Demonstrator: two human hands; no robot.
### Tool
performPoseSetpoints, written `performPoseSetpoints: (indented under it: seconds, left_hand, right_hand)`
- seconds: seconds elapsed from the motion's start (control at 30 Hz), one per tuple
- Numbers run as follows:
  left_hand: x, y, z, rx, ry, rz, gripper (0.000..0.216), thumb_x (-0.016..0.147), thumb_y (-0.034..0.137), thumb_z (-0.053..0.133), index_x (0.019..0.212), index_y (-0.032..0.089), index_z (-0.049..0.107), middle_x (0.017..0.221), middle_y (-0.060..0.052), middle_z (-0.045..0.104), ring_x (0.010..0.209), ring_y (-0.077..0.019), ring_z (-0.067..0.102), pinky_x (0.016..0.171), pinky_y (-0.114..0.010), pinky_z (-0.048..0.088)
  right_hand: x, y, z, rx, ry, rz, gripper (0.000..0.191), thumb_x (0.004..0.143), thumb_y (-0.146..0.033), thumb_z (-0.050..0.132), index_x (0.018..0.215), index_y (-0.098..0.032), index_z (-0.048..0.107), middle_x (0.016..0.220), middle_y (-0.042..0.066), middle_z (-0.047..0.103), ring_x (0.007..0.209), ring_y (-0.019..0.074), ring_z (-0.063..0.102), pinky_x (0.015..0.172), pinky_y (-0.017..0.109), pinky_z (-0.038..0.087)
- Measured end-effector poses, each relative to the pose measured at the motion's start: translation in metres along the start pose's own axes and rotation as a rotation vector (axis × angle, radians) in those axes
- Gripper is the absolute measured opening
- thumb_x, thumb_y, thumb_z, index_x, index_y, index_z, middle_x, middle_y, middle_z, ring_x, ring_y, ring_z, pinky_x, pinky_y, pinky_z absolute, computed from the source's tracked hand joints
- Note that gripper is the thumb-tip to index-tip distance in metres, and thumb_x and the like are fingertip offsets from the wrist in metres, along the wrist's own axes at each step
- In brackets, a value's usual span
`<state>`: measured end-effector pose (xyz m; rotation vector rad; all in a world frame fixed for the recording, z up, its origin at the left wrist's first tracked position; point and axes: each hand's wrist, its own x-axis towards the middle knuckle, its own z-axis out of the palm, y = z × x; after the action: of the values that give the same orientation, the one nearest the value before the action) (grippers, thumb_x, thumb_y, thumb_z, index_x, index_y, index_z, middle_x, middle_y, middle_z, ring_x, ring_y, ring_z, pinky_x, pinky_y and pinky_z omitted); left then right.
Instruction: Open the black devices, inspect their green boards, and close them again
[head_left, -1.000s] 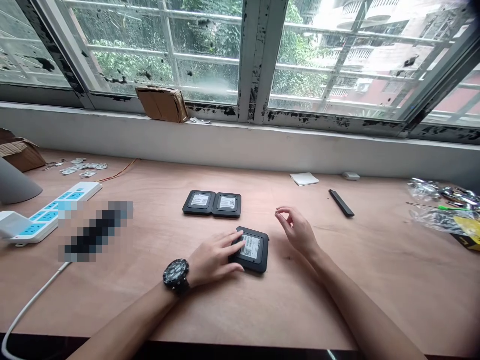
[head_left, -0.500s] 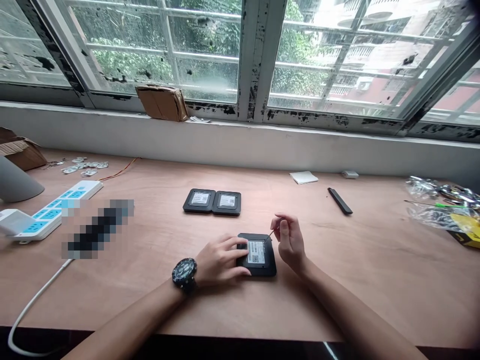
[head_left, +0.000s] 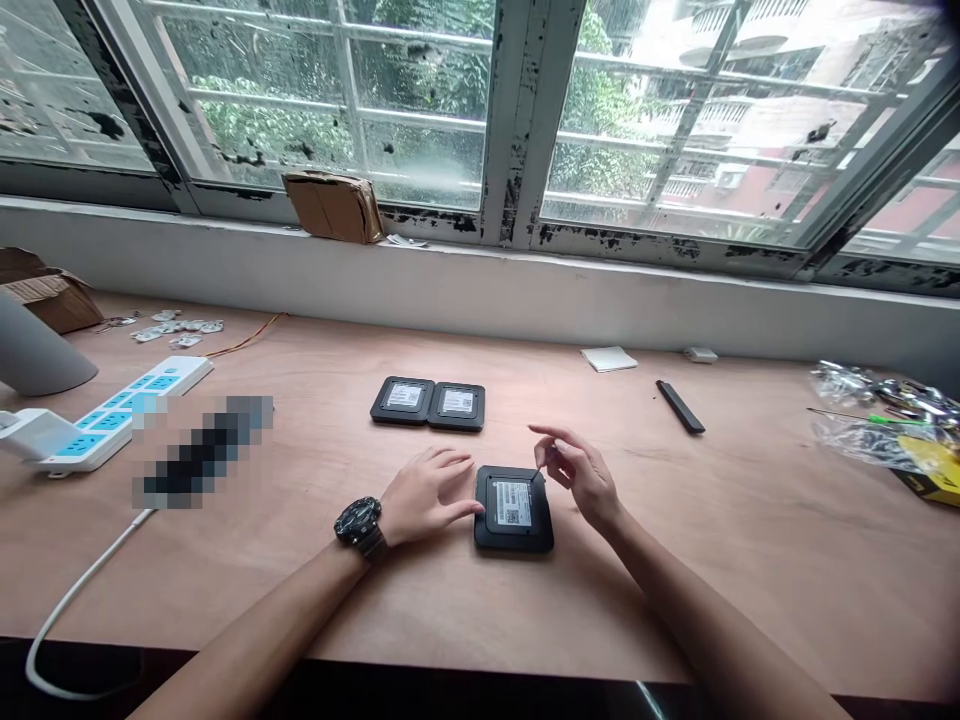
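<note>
"What are the fingers doing?"

"On the right hand (head_left: 590, 482) they pinch a thin tool (head_left: 538, 474) at the far right corner of the labelled black case (head_left: 514, 508). On the left hand (head_left: 424, 500) they're loosely spread, thumb by the case's left edge."

"Where's that case?"

"Flat on the table (head_left: 750, 560), closer to the near edge."

"Beyond it?"

"Two similar cases (head_left: 456, 405), side by side, then white paper (head_left: 609, 359) near the far edge."

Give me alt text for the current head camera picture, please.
A right hand holds a thin tool at the far right corner of a black labelled case on a desk; the left hand, watch on wrist, has its thumb at the case's left edge. Two similar cases lie farther back, with a barred window behind.
</note>
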<state>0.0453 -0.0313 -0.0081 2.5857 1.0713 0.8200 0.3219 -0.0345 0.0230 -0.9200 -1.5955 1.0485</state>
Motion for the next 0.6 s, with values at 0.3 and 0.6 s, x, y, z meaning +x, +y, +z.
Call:
performPoseSetpoints:
  seconds: [0.3,0.6]
  left_hand:
    - [-0.002,0.001,0.012,0.042,-0.120,0.061,0.077,0.087,0.068,0.065,0.145,0.018,0.053,0.146,-0.017,0.055,0.137,-0.0359,0.050,0.116,-0.057,0.036]
    - [-0.004,-0.020,-0.005,-0.088,-0.041,0.039,0.034,0.098,0.046,0.061,0.118,0.021,0.071,0.128,-0.010,0.068,0.119,-0.0248,0.064,0.100,-0.039,0.053]
  right_hand:
    - [0.002,-0.006,0.014,-0.067,0.297,-0.145,0.025,0.101,-0.045,0.052,0.090,-0.024,0.058,0.074,0.001,0.060,0.055,0.0127,0.047,0.046,0.025,0.035]
    - [0.012,0.008,0.056,-0.212,0.168,-0.166,0.028,0.103,-0.045,0.048,0.087,-0.023,0.057,0.076,0.002,0.060,0.067,0.0167,0.057,0.059,0.029,0.047]
